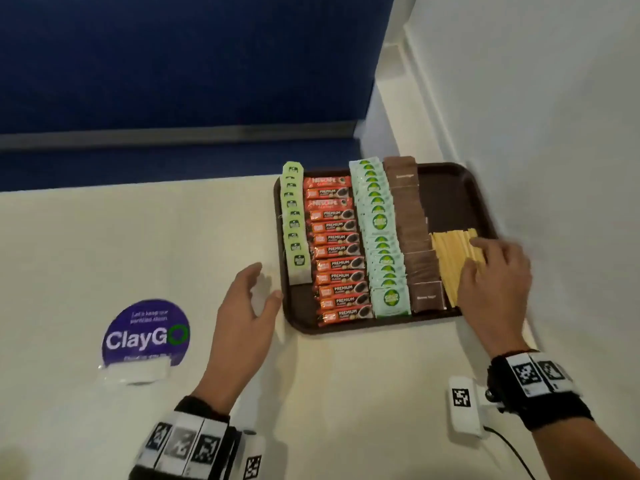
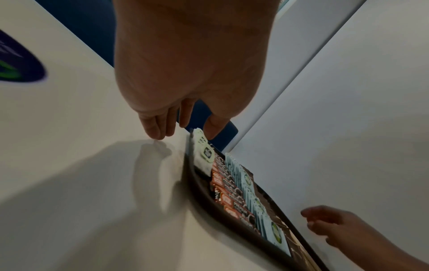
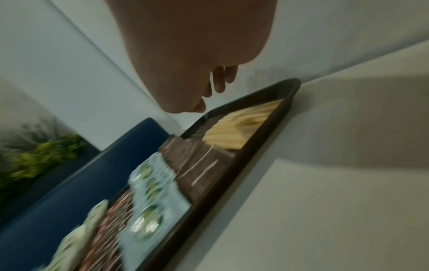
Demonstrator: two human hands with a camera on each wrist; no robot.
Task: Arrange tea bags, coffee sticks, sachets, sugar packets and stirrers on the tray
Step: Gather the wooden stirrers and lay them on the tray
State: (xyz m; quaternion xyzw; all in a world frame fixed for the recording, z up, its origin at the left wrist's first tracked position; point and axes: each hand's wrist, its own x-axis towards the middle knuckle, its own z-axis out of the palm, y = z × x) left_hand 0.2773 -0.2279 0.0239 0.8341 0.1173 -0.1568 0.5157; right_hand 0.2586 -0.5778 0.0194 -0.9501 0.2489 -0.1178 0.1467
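A dark brown tray (image 1: pixel 446 171) stands on the white counter against the right wall. Rows lie in it from left to right: pale green tea bags (image 1: pixel 294 223), red coffee sticks (image 1: pixel 337 251), mint sachets (image 1: pixel 381 233), brown sugar packets (image 1: pixel 414 233) and wooden stirrers (image 1: pixel 453 258). My right hand (image 1: pixel 495 271) is over the stirrers with relaxed fingers, holding nothing. My left hand (image 1: pixel 252 289) hovers open just left of the tray's front left corner. The left wrist view shows the left hand (image 2: pixel 181 128) above the counter beside the tray rim (image 2: pixel 192 185). In the right wrist view the stirrers (image 3: pixel 241 126) lie under the hand.
A round purple ClayGO sign (image 1: pixel 147 334) in a clear stand sits on the counter at the left. A blue partition (image 1: pixel 173 64) rises behind the counter. The white wall (image 1: pixel 554 133) runs close along the tray's right side.
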